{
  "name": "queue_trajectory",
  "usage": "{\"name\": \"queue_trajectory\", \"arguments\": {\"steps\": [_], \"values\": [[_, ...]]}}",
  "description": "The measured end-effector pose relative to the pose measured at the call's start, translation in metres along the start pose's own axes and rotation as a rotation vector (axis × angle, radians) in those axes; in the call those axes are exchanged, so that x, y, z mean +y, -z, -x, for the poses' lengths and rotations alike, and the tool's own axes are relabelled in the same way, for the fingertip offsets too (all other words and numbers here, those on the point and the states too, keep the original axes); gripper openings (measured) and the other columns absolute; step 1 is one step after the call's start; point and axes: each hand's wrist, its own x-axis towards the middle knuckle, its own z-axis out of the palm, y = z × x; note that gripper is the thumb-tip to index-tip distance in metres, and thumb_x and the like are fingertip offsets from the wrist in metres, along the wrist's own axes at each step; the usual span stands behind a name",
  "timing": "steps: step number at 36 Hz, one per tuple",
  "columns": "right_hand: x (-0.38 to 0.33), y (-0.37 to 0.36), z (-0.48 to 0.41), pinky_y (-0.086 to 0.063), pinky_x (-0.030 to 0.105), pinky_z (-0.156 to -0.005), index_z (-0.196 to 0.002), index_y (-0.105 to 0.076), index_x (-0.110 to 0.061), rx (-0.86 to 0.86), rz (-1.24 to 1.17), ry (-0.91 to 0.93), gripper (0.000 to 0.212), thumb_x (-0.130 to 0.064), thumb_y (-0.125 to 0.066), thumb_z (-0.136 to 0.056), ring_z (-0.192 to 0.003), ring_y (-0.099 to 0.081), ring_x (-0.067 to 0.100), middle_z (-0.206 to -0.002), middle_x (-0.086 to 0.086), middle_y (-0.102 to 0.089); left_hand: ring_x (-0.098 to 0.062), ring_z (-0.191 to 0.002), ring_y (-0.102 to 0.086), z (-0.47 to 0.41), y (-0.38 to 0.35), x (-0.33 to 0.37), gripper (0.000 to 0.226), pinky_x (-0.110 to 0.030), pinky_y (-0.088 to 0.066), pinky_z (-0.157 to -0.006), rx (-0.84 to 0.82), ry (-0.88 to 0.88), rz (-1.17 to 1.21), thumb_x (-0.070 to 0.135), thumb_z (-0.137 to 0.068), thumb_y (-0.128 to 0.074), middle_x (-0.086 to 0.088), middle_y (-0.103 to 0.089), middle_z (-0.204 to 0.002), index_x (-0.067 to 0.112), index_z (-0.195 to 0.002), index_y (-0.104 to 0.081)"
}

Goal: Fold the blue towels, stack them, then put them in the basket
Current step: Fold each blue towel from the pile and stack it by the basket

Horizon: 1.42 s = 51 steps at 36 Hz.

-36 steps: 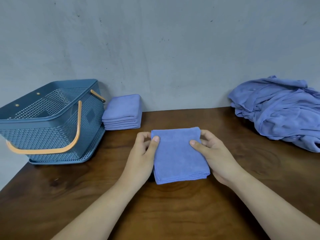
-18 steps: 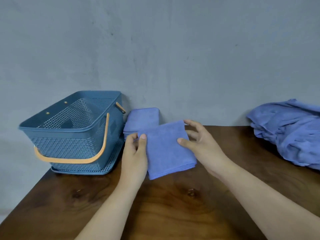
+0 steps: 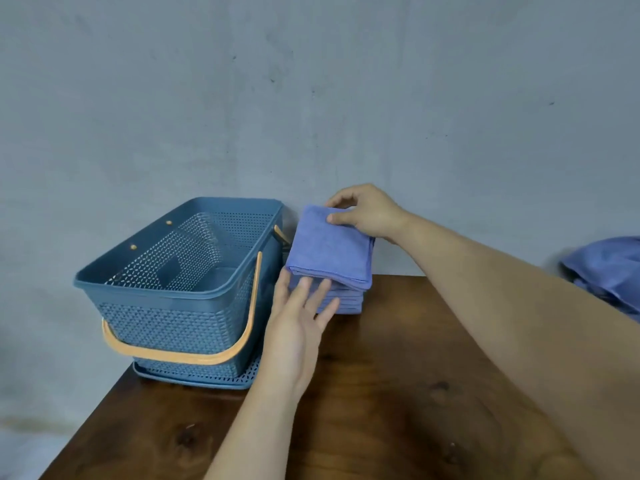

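Wooden tabletop point(image 3: 381, 393), both forearms reaching in from the near edge. Left hand point(image 3: 301, 317): fingers straight and spread, nothing gripped, fingertips against the front of the stack point(image 3: 344, 301) of folded blue towels at the far edge. Folded towel point(image 3: 329, 251) sits on top of the stack, front edge overhanging a bit, slightly skewed. Right hand point(image 3: 367, 213) pinches that towel's far right corner, thumb on top, fingers curled behind it. Basket point(image 3: 166, 289) just left of the stack, at the far left corner, blue perforated plastic, nothing visible inside; orange handle point(image 3: 180, 355) hangs down over the near side. Unfolded towels point(image 3: 609, 271) heaped at the far right, partly out of view. Grey wall point(image 3: 311, 98) behind.
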Motion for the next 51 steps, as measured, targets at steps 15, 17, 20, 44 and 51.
{"name": "queue_trajectory", "arguments": {"steps": [15,17,20,44,51], "values": [[0.062,-0.038,-0.052,-0.058,0.031,-0.099,-0.102,-0.084,-0.016,-0.056,0.188,0.091,0.015,-0.014,-0.086,-0.087,-0.1,-0.074,0.005,-0.103,-0.007,-0.08,-0.011,-0.143,-0.053,-0.008,0.027,-0.024,0.069,-0.056,-0.038,-0.122,-0.024,0.063,-0.017,0.043,-0.103,-0.054,0.008,-0.046,-0.163,0.038,-0.166,-0.025],[0.061,-0.037,-0.053,-0.057,0.033,-0.098,-0.103,-0.084,-0.017,-0.078,0.251,0.11,0.015,-0.019,-0.086,-0.088,-0.098,-0.073,0.005,-0.102,-0.007,-0.08,-0.01,-0.143,-0.052,-0.008,0.028,-0.025,0.067,-0.057,-0.038,-0.122,-0.031,0.055,-0.033,0.044,-0.104,-0.053,0.01,-0.047,-0.163,0.04,-0.165,-0.026],[0.058,-0.038,-0.045,-0.058,0.035,-0.094,-0.103,-0.083,-0.025,-0.066,0.354,0.152,0.015,-0.033,-0.083,-0.091,-0.095,-0.071,0.003,-0.101,-0.012,-0.079,-0.01,-0.144,-0.052,-0.01,0.031,-0.027,0.068,-0.057,-0.037,-0.122,-0.04,0.049,-0.037,0.046,-0.102,-0.055,0.011,-0.047,-0.162,0.041,-0.164,-0.028],[0.079,-0.077,0.072,-0.011,0.043,-0.132,-0.15,-0.052,-0.043,-0.044,0.267,0.017,0.056,-0.062,-0.061,-0.099,-0.161,-0.011,0.019,-0.171,-0.006,-0.029,-0.009,-0.147,-0.048,-0.007,0.034,-0.032,0.066,-0.054,-0.04,-0.12,-0.034,0.06,-0.024,0.045,-0.096,-0.063,0.01,-0.047,-0.162,0.041,-0.159,-0.041],[0.074,-0.033,0.116,-0.031,0.02,-0.113,-0.152,-0.05,-0.043,-0.017,0.303,-0.003,0.058,-0.062,-0.06,-0.099,-0.152,-0.028,0.009,-0.167,-0.015,-0.031,-0.009,-0.134,-0.06,0.01,0.024,-0.038,0.047,-0.045,-0.052,-0.106,-0.007,-0.061,-0.349,0.044,-0.094,-0.062,0.016,-0.064,-0.143,0.034,-0.14,-0.064]]}}
